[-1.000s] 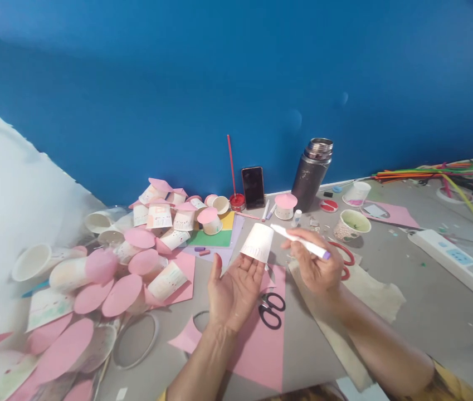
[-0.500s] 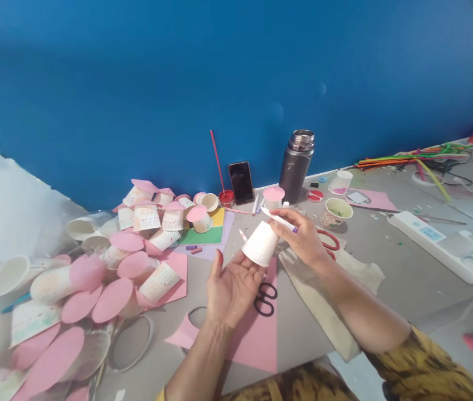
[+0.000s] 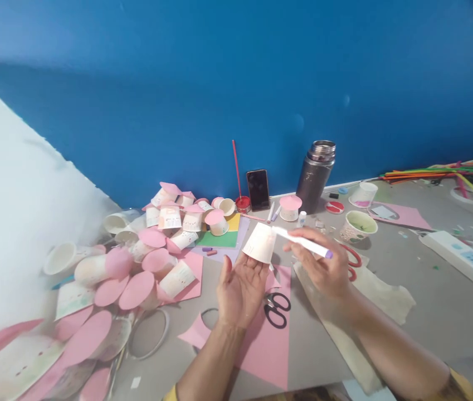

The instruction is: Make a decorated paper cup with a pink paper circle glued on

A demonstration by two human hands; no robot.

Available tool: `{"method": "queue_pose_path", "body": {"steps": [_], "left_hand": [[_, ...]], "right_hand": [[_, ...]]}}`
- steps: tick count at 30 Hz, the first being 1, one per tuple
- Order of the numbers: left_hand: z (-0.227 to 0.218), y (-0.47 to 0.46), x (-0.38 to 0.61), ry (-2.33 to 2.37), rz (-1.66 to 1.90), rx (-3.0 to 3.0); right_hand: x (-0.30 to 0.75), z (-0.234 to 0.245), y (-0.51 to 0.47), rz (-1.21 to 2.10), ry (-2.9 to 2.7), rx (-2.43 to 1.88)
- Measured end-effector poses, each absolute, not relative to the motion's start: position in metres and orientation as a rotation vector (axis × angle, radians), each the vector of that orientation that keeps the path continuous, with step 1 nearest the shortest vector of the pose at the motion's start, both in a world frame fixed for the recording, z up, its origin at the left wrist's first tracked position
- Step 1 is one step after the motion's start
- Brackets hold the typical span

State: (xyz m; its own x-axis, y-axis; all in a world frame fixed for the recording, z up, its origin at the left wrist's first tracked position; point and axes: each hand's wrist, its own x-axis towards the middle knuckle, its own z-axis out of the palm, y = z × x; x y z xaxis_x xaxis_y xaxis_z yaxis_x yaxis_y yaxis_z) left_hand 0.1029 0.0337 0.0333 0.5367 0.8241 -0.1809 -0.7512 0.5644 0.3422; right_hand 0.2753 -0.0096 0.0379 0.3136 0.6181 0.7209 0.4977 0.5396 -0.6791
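Observation:
A white paper cup (image 3: 258, 243), upside down and slightly tilted, sits on the fingers of my left hand (image 3: 242, 289). That palm faces up, with the thumb standing away from the cup; some fingertips are hidden behind or under its rim. A white marker with a purple end (image 3: 306, 243) is pinched in my right hand (image 3: 323, 264). Its tip points left, at the cup's upper right side; whether it touches I cannot tell. Beneath my hands lie pink paper (image 3: 266, 351) and black-handled scissors (image 3: 277, 309).
Many cups with pink paper discs (image 3: 136, 289) crowd the left. A phone (image 3: 258, 189), a red pot (image 3: 243, 204) and a dark flask (image 3: 316, 175) stand by the blue wall. Rightward are a patterned cup (image 3: 358, 227), red-handled scissors (image 3: 352, 257), cloth (image 3: 370, 301) and a power strip (image 3: 466, 264).
The marker and my right hand have drawn back rightward from the cup; the right fingers were close against it before. The cup remains on my left hand. The whole view has shifted left.

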Motion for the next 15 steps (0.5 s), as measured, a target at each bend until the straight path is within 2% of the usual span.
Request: {"method": "queue_pose_path", "body": {"steps": [5,15], "left_hand": [[0.033,0.031,0.105,0.328,0.972,0.246],[0.034,0.028,0.104,0.336,0.993,0.279]], "right_hand": [[0.263,0.036,-0.012,0.003,-1.637,-0.916],[0.259,0.029,-0.007,-0.098,-1.698,-0.968]]}}
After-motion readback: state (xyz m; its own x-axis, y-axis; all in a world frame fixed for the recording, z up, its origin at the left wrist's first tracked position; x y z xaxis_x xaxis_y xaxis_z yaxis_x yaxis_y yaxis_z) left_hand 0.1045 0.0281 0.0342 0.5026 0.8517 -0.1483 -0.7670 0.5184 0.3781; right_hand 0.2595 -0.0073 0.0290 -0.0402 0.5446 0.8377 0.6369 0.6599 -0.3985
